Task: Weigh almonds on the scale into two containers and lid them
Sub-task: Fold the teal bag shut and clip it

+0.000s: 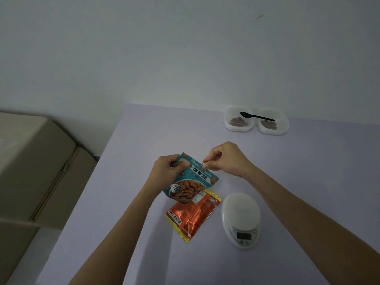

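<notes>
Dim light falls on a plain wall [185, 48] and a pale lilac worktop [127, 202] in front of me. Both my hands are on the teal almond pouch [191, 186], held up over the middle of the worktop. My left hand [166, 169] grips its top left corner, with my fingers [183, 165] curled round the edge and covering the start of the printed name. My right hand [226, 159] pinches the top edge between thumb and fingertips, and the rest of those fingers are tucked under, out of sight. The seal itself is hidden behind both grips, so I cannot tell whether the pouch is open.

Its lower end blocks the top of an orange foil packet [195, 217] lying flat on the worktop just below. Beside that packet, to the right, sits the white scale [241, 219], with nothing on its platform and a display too dark to read.

Far back against the wall stand two clear containers side by side, the left one [230, 126] and the right one [281, 128], each with something brown inside, probably almonds. A black spoon [257, 116] lies across the tops of both. Lids on or off, I cannot make out from here.

Off the worktop's left edge are cardboard boxes [37, 161], cut off by the frame.
</notes>
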